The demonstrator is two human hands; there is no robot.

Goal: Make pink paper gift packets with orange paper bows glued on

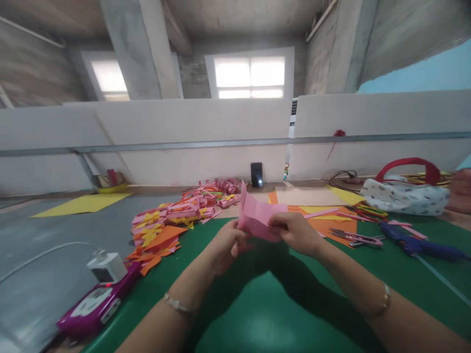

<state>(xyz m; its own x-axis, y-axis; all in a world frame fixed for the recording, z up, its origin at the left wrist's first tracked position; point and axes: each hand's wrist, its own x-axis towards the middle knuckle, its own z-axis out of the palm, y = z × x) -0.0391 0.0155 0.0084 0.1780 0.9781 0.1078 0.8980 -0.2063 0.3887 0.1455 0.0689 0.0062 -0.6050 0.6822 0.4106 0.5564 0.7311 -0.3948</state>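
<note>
From my remote feed: my left hand [228, 243] and right hand [294, 231] both close their fingers on a folded sheet of pink paper [259, 217], held just above the green table mat [257, 314]. A heap of pink, orange and yellow paper cuttings [172, 220] lies to the left, pink-handled scissors [355, 238] and a blue glue gun [419, 244] to the right, a magenta power strip [95, 304] nearer left.

no readable text, labels or numbers
</note>
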